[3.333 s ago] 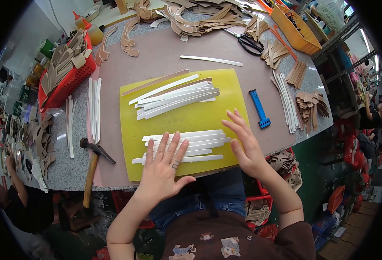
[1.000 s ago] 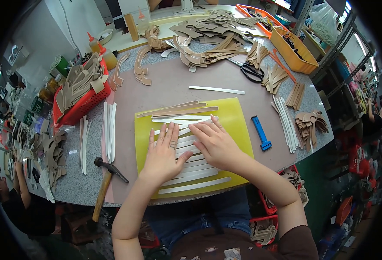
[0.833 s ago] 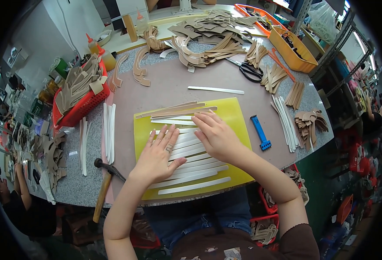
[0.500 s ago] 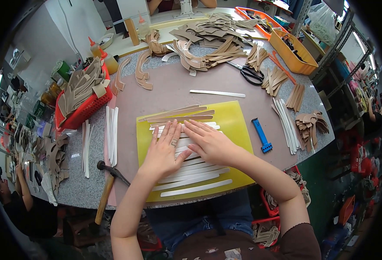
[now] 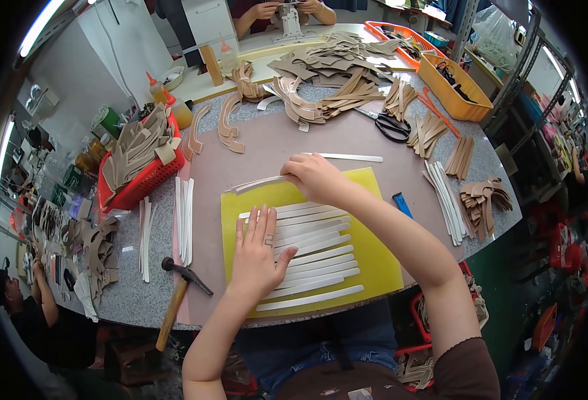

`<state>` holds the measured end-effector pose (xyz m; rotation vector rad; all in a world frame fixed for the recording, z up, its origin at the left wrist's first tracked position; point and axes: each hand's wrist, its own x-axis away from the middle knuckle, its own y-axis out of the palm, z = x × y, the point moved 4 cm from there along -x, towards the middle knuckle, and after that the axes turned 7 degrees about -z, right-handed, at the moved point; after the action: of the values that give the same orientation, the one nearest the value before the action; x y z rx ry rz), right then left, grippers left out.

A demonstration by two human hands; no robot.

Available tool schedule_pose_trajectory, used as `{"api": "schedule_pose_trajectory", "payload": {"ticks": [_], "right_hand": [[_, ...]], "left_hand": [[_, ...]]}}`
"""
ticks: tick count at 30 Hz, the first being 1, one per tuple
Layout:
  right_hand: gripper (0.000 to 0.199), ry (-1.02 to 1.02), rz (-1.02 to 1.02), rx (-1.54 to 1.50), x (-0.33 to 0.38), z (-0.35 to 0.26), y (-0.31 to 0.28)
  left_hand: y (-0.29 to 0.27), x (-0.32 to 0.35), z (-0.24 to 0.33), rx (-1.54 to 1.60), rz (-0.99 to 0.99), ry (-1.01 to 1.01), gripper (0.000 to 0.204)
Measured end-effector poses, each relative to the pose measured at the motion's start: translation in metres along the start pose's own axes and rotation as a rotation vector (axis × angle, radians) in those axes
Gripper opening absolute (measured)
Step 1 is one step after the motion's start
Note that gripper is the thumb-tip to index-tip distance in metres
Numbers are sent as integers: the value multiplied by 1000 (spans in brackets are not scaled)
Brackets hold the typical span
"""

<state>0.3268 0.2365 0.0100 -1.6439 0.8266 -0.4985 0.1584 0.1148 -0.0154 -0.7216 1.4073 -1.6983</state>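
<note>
On a yellow board [image 5: 378,247], several narrow white strips [image 5: 327,242] lie side by side in a row. My left hand [image 5: 257,257] rests flat on their left part, fingers stretched out. At the board's far edge my right hand [image 5: 315,177] is closed, its fingers pinching the right end of a few thin tan strips [image 5: 257,183]. Those strips stick out to the left of the fingers; how many there are I cannot tell. Just beyond the right hand lies a single white strip [image 5: 354,158].
A hammer [image 5: 177,293] lies at the table's front left, near bundled white strips [image 5: 184,220]. My right forearm partly covers a blue tool [image 5: 402,203]. Scissors [image 5: 388,125], tan leather-like pieces [image 5: 334,63], a red basket [image 5: 140,187] and a yellow bin [image 5: 457,107] stand around. Another person sits across.
My right hand has left the white strips, moved to the far edge and closed on the tan strips, now gathered together. My left hand stays flat. The view has shifted slightly.
</note>
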Motion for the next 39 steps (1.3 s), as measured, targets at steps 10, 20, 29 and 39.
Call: {"api": "schedule_pose_trajectory", "payload": {"ticks": [10,20,29,39], "right_hand": [[15,142,-121,-368,-5,9,10],[17,139,95,-284,2,17,11],[39,69,219,-146,60,-11,18],[56,129,61,-186,96,-29,12]], "left_hand": [[2,-30,-1,33,-4,10,77],[7,-47,2,-16,-37,-121,82],[24,-51,-2,-16,-56,-182,89],[-35,-29,-16,281,146,-179,71]]}}
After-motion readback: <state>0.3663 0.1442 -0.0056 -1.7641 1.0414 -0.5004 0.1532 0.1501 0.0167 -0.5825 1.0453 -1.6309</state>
